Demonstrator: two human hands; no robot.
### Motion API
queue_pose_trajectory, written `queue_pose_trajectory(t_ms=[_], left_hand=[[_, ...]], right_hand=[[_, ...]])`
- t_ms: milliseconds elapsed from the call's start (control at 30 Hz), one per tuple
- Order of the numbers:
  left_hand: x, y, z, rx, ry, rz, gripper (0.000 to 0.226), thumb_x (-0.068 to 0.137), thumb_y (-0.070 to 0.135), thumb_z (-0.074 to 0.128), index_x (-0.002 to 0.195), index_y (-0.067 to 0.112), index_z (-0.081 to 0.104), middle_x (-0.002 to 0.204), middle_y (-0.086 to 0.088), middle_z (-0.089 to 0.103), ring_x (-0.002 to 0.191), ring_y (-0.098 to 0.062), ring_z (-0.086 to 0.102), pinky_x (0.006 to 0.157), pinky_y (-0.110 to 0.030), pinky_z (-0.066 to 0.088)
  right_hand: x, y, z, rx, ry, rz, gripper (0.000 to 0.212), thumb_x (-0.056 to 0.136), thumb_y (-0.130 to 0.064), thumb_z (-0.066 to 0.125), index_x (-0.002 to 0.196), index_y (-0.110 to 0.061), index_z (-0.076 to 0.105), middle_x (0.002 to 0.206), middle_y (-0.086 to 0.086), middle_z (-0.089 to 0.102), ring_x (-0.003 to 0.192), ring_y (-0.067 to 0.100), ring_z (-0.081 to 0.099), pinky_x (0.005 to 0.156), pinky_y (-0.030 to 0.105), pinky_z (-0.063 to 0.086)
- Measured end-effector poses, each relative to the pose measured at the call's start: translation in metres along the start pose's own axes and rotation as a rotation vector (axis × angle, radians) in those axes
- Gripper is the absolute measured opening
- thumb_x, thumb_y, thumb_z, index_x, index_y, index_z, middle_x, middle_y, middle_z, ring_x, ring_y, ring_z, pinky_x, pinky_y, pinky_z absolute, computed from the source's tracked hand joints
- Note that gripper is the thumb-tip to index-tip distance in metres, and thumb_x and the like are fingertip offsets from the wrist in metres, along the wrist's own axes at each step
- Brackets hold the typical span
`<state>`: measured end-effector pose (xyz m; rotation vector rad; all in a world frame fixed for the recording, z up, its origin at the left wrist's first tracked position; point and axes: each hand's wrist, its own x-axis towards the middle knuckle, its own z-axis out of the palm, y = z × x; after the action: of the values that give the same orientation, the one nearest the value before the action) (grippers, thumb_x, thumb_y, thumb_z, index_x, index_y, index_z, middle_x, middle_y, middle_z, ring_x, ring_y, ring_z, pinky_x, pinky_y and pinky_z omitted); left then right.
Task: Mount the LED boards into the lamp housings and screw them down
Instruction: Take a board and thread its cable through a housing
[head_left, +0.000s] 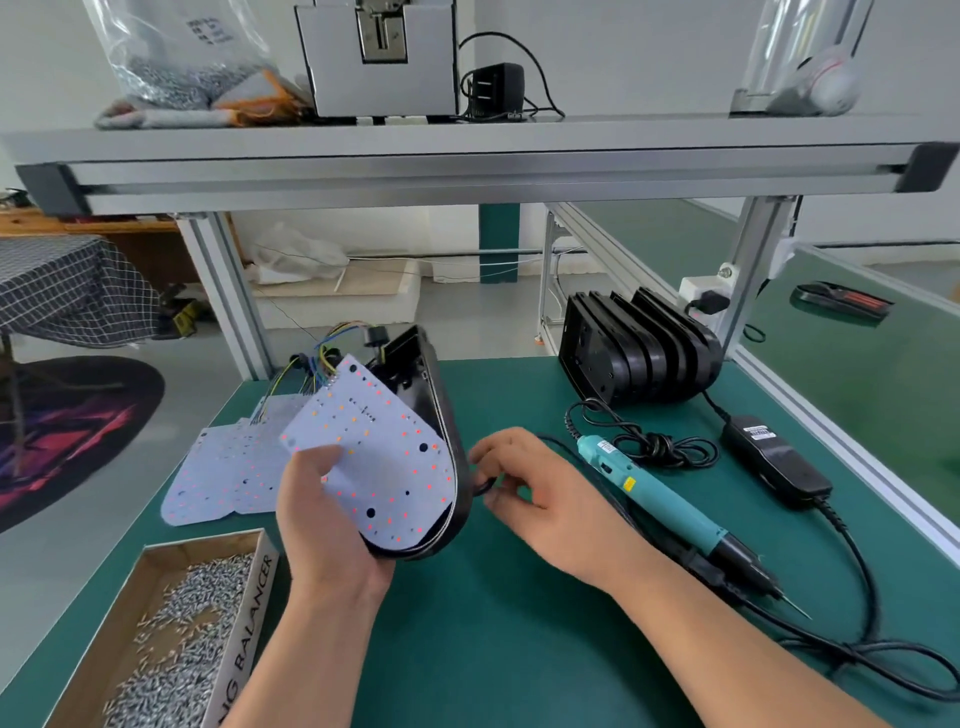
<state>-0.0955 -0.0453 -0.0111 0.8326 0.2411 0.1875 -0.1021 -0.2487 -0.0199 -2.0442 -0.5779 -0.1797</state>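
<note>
Green table (519, 649): the mat carries everything, and both hands work over its middle.
Housing stack (639, 353): black shells lean in a row well beyond the right hand, apparently waiting for boards.
Lamp housing (460, 467): tilted up on its rounded end between the two hands. The left hand (327, 525) grips it from below, with the thumb pressed on the board's face.
LED board (384, 447): white and dotted with LEDs, it lies against the open side of the housing, not visibly seated. I'd judge the step in hand is fitting the board in, with no screwing begun.
Spare boards (228, 478): fanned flat on the table just beyond the left hand.
Screw box (249, 623): open cardboard near the left wrist, heaped with screws (171, 649).
Screwdriver (670, 499): teal, lying idle just right of the right hand, tip pointing towards me. The next move likely calls for laying the housing flat, board pressed home, then reaching for this.
Right hand (524, 488): fingers curled, pinching a black cord (485, 486) at the housing's rim.
Wires (332, 353): coloured leads at the board's far end, beyond the left hand. These and the cord could get trapped under the board, so they want tucking clear first.
</note>
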Motion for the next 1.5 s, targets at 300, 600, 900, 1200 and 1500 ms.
queue_pose_trajectory(t_ms=[300,600,900,1200,1500], left_hand=[[-0.017,-0.004,0.009,0.143,-0.270,-0.246,0.020,0.071,0.027,0.063,0.055,0.016,0.068,0.056,-0.005,0.060,0.043,-0.029,0.061,0.043,-0.031,0.051],[-0.007,-0.014,0.003,0.428,-0.341,0.134,0.028,0.074,0.025,0.059,0.094,0.020,0.078,0.094,-0.004,0.078,0.080,-0.020,0.071,0.067,-0.031,0.060],[-0.029,-0.017,0.012,0.973,-0.387,0.515,0.024,0.081,0.028,0.045,0.092,0.031,0.067,0.094,0.013,0.056,0.078,-0.011,0.057,0.062,-0.035,0.049],[-0.056,-0.017,0.022,1.407,-0.583,0.990,0.035,0.095,0.049,0.053,0.123,0.034,0.065,0.127,0.003,0.048,0.104,-0.022,0.057,0.065,-0.032,0.051],[-0.053,-0.022,0.022,1.339,-0.432,0.940,0.030,0.107,0.041,0.041,0.129,0.041,0.060,0.129,0.009,0.053,0.107,-0.019,0.060,0.067,-0.036,0.054]], right_hand=[[0.004,-0.014,-0.009,0.912,-0.014,-0.011,0.023,0.083,-0.016,0.049,0.074,-0.011,0.070,0.064,0.007,0.057,0.061,0.019,0.054,0.065,0.028,0.048],[0.001,0.020,-0.032,0.207,0.092,0.403,0.024,0.087,-0.016,0.054,0.091,-0.012,0.077,0.086,0.003,0.076,0.077,0.013,0.065,0.085,0.044,0.053],[-0.011,-0.020,-0.026,0.157,0.583,0.085,0.053,0.100,-0.070,0.047,0.135,-0.034,0.064,0.090,-0.006,0.074,0.084,0.010,0.067,0.075,0.021,0.048],[-0.005,-0.032,-0.032,0.357,0.541,0.217,0.063,0.084,-0.094,0.049,0.112,-0.042,0.069,0.097,0.000,0.079,0.086,0.014,0.074,0.079,0.036,0.049],[0.000,-0.024,-0.032,0.652,0.480,0.297,0.019,0.082,-0.020,0.073,0.100,-0.024,0.072,0.091,0.015,0.078,0.068,0.026,0.072,0.063,0.032,0.056]])
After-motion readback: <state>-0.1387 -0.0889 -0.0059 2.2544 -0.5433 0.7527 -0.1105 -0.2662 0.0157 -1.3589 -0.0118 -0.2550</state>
